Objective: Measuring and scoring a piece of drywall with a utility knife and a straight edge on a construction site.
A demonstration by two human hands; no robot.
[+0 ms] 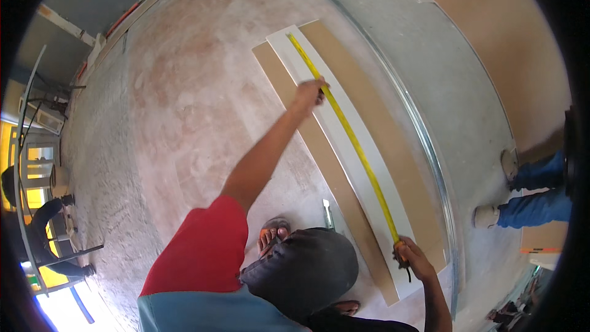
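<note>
A yellow tape measure blade (356,151) lies stretched along a long white board (337,117), which rests on wider brown boards (278,78). My left hand (310,95) has its fingers closed on the blade near the board's far end. My right hand (413,257) grips the tape case at the near end, with a short dark strap hanging below it. My bent left leg (301,270) in dark trousers is beside the boards, and a small silver tool (327,213) lies on the floor by my knee.
A long metal channel (418,124) runs right of the boards. Another person's jeans-clad legs (531,214) stand at the right, near a large brown panel (491,43). A dark-clothed person (37,227) is at the far left among metal framing, by a bucket (59,181).
</note>
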